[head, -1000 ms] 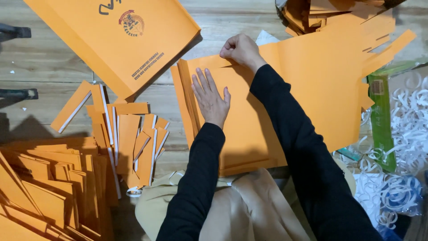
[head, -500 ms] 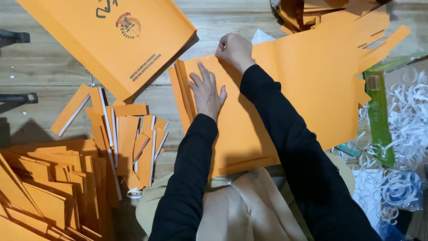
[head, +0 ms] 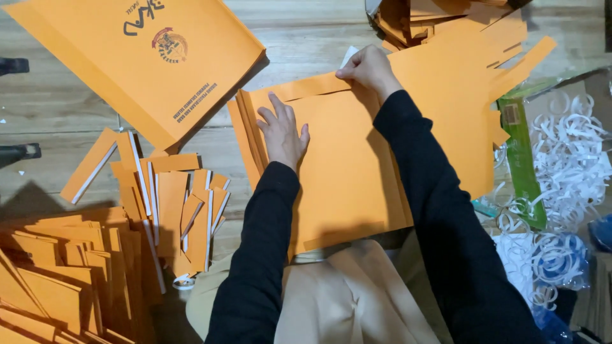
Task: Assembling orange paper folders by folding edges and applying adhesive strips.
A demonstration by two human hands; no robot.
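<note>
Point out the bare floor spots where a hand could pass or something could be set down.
Bare wood floor shows between the printed envelope stack and the top-right orange pile, and left of the loose flap strips, below that stack. The right side is crowded with white paper curls; the bottom left holds orange stacks.
</note>
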